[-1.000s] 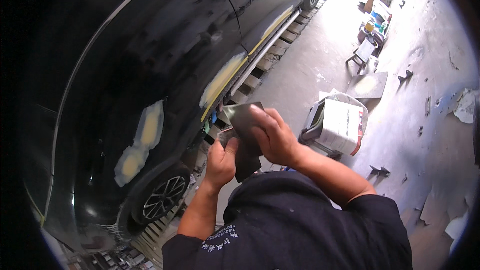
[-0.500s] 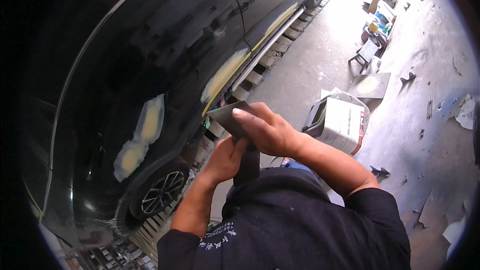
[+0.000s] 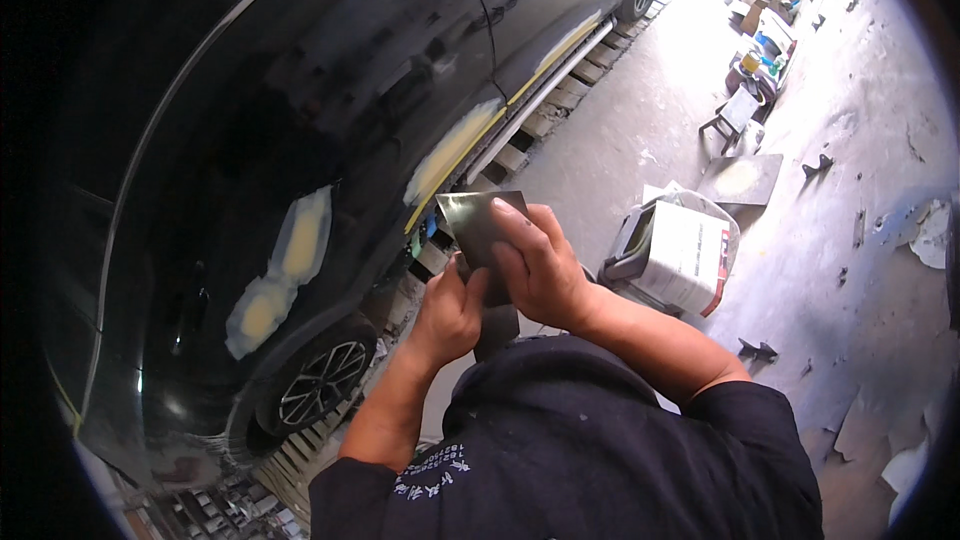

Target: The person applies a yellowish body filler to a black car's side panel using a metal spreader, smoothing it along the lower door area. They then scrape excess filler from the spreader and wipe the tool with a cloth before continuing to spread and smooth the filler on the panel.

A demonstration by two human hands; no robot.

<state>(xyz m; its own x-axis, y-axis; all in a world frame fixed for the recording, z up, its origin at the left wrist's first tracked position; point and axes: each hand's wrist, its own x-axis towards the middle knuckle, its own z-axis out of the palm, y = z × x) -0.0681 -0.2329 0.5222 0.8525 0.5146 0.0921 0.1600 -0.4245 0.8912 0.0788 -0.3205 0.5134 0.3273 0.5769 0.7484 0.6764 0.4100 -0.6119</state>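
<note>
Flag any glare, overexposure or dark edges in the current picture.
Head view: far floor washed out; head view: glare near the top of the dark plate in the right hand; head view: black car fading into the dark left rim.

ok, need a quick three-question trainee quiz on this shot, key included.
1. True or false: the right hand touches a dark flat plate.
2. Multiple choice: what colour is the middle of the grey-edged patch by the near wheel of the black car?
A) red
B) pale yellow
C) green
3. Fill in the blank: seen from the person, the white box is to the ____ of the car.

Key: 1. True. 2. B. 3. Right.
</note>
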